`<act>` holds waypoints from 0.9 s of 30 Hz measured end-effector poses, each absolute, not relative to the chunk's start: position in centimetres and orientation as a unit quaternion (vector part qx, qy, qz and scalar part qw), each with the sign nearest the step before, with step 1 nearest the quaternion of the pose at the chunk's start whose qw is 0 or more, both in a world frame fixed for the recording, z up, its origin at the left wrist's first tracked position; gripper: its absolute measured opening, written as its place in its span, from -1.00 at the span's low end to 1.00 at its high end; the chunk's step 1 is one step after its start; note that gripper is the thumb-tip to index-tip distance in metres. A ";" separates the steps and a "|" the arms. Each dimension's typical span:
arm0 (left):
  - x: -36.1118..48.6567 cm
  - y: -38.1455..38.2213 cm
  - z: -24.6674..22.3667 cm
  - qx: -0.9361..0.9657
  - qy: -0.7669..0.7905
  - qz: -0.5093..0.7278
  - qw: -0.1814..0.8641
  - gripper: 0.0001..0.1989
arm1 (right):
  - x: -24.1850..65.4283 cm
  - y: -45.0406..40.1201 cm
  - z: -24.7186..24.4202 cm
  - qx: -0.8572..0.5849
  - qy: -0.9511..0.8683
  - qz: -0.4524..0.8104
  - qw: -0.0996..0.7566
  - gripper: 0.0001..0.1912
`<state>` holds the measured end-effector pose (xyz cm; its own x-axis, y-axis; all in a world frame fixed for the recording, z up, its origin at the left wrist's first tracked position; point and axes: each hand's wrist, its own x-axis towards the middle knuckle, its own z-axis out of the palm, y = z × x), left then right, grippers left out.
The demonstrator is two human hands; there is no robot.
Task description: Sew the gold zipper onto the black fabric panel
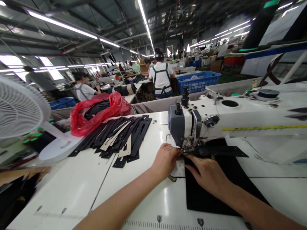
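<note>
The right hand (206, 174) lies flat, fingers extended, pressing the black strip (223, 151) at 12 o'clock under the presser foot (186, 149) of the white sewing machine (240, 113). The strip is long and matte, tapers rightward, and overlies a black sheet (203, 195). The left hand (165, 158) is curled at the strip's near end; grip cannot be confirmed. Cut black and beige pieces (117, 137) lie stacked at 10 o'clock, a white fan (19, 108) stands at 9 o'clock, a red plastic bag (100, 111) sits at 11 o'clock, and a blue crate (198, 81) stands farther off at 12 o'clock

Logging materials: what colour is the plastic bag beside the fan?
The plastic bag is translucent red, best seen in the head view.
</note>
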<state>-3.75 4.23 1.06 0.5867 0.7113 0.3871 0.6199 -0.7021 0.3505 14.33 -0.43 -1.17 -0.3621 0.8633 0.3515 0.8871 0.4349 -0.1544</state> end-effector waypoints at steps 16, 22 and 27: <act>-3.3 3.5 0.2 0.906 0.336 0.257 0.022 -0.92 | 14.5 -0.7 -1.4 -0.490 -0.847 -0.029 0.207 -0.81; -2.5 2.8 -0.8 0.900 0.353 0.248 -0.060 -0.91 | 15.1 -0.4 -0.2 -0.446 -0.838 -0.133 0.285 -0.73; -2.2 2.0 -1.0 0.888 0.372 0.253 -0.099 -0.85 | 15.4 0.6 -1.1 -0.416 -0.856 -0.108 0.286 -0.65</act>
<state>-2.24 2.01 -0.97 0.5954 0.6100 0.5228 0.7106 -0.7035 0.0116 15.39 0.64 -1.10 -0.4904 0.6513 0.5791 0.7745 0.6304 -0.0532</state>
